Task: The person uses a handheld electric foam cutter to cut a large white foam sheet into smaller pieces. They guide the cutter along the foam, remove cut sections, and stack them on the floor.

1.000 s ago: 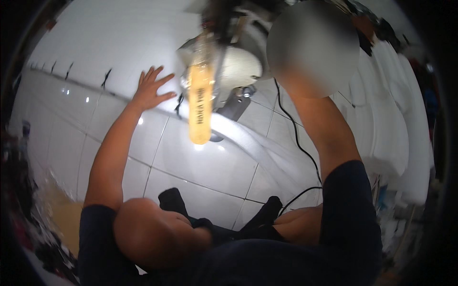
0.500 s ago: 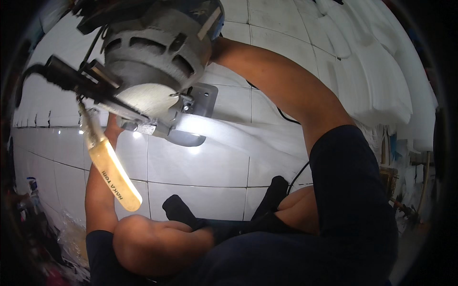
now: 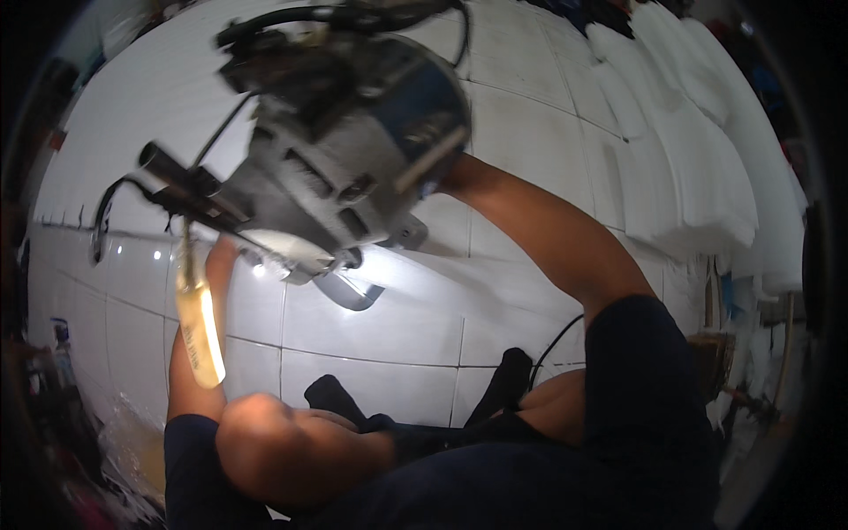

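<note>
A large electric machine [image 3: 309,190] with a grey vented motor housing and a blue side fills the upper middle. It looks like a cloth cutter standing on a flat metal base plate [image 3: 352,294], and it is tilted. My right arm reaches to the motor's right side, where my right hand [image 3: 452,174] is mostly hidden behind the housing. Lower on the left, my left hand [image 3: 224,252] is behind the machine's front parts, its fingers out of sight. From the machine's left side hangs a pale yellow handle [image 3: 201,340], its upper end wrapped in something clear.
White tiles [image 3: 371,340] cover the floor beneath. White sheets in thick layers [image 3: 689,159] lie at the right. A black cord [image 3: 555,340] runs by my right knee. Crumpled clear plastic [image 3: 132,442] lies at lower left. My two dark-socked feet [image 3: 331,397] rest on the tiles.
The machine has shifted right and tilted, showing more of its blue side and less of the base plate. The hanging handle has swung more upright. My right hand has moved right and nearer with it.
</note>
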`<state>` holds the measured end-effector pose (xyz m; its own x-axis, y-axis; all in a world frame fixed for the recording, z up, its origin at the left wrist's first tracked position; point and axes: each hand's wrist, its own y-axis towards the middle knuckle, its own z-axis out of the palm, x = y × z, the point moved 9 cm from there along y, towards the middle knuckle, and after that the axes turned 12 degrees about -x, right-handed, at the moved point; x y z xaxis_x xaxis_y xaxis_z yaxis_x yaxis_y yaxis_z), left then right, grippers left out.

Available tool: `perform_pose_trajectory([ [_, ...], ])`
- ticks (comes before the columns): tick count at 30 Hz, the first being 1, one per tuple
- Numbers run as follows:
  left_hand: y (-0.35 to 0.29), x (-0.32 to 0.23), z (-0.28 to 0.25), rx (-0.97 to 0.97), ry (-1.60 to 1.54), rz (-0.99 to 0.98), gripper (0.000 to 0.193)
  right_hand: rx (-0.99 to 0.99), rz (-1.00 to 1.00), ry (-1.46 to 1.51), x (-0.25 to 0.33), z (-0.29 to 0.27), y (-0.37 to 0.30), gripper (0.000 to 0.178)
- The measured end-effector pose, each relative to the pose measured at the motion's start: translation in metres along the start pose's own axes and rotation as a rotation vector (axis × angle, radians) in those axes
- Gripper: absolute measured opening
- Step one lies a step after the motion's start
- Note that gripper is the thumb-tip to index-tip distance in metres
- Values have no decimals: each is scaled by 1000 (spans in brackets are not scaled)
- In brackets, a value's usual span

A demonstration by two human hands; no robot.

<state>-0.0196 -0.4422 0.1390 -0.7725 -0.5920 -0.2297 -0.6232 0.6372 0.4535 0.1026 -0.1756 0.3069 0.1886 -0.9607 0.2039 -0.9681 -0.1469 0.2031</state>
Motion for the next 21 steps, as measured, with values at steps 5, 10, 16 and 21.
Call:
perform_pose_trajectory([
  [5, 20, 3, 4, -81, -2, 30, 64, 20, 17, -24, -4, 15, -38, 38],
  [10, 31, -6, 1, 50, -70, -74, 67, 71, 36, -81, -23, 10, -82, 38],
  [16, 34, -26, 0, 64, -28, -172, 70, 145, 47, -157, -34, -10, -135, 39],
  [21, 35, -19, 3, 15, -36, -172, 74, 162, 26, -171, -19, -15, -153, 40],
])
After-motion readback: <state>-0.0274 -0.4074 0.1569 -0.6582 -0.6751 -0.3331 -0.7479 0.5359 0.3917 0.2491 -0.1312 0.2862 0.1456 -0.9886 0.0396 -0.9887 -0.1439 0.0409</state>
